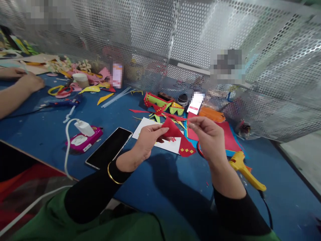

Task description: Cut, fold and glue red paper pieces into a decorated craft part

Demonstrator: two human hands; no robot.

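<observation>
Between thumb and fingers, my left hand (147, 140) pinches a red paper piece (173, 129), held up over a white sheet (170, 145) on the blue table. Yellow diamond shapes mark the lower right part of the red piece. My right hand (207, 135) is raised to its right with thumb and fingertips pressed together; whatever is between them is too small to make out. Behind the hands lie red and yellow-green paper cutouts (157, 102) and thin paper strips.
A black phone (109, 148) and a magenta power socket (84, 139) lie to the left. At the right are a yellow glue gun (247, 170) and red sheets (229, 137). Another person's hands (31, 82) rest at far left. A perforated metal screen (150, 33) stands behind.
</observation>
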